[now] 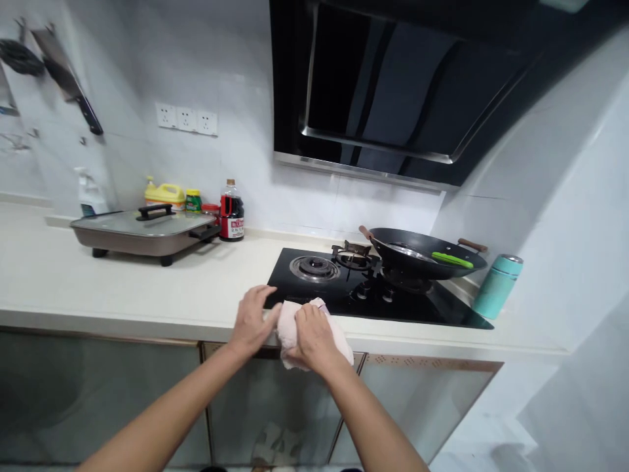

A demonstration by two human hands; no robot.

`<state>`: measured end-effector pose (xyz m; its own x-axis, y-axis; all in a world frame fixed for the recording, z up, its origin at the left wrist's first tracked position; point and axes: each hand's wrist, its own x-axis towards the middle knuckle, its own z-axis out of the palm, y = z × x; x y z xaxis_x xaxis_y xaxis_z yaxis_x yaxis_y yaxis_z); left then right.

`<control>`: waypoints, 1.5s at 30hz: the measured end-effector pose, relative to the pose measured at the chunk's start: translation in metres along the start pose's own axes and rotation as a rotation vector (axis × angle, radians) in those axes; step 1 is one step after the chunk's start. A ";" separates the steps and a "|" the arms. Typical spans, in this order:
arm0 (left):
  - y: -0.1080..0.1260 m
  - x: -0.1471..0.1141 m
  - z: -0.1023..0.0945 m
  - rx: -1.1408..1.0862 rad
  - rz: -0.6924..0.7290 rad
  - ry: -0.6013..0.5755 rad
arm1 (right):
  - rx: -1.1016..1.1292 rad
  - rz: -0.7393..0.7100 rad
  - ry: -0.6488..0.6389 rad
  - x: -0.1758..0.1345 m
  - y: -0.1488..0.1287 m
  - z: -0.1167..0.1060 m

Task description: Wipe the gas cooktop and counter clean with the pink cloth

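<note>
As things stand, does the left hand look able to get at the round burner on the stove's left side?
Probably yes: the left hand appears to grip nothing, and only flat stovetop lies toward the round burner. The pale cloth, held by the right hand, sits off that path.

Cool, fairly even light brightens the pale desk (147, 288), a soft-edged shadow greys the right wall (545, 216) beside the range hood (378, 85), whose glossy black panel carries streaked reflections, while wide-angle stretching slants the outer edges and fine detail looks slightly soft.
</note>
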<state>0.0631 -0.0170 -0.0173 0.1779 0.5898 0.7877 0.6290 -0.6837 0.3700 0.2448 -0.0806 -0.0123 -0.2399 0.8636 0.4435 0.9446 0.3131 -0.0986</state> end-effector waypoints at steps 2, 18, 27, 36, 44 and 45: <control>0.022 -0.013 0.010 -0.081 0.094 -0.066 | 0.203 -0.067 -0.061 0.001 0.017 -0.009; 0.138 -0.012 0.077 0.441 -0.002 -0.727 | -0.359 0.413 -0.131 -0.127 0.208 -0.008; 0.153 -0.044 0.133 0.415 0.463 -0.421 | -0.468 0.374 -0.017 -0.133 0.232 0.019; 0.038 -0.051 0.054 0.497 0.650 -0.345 | -0.493 0.248 0.140 -0.146 0.236 0.024; -0.077 -0.054 -0.078 0.595 0.298 -0.604 | -0.404 0.196 0.219 -0.149 0.237 0.028; -0.088 -0.057 -0.091 0.624 0.221 -0.609 | -0.394 0.197 0.225 -0.148 0.237 0.028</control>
<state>-0.0712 -0.0291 -0.0498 0.6023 0.7193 0.3461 0.7979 -0.5557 -0.2337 0.4976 -0.1236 -0.1262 -0.0350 0.7711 0.6358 0.9905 -0.0580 0.1249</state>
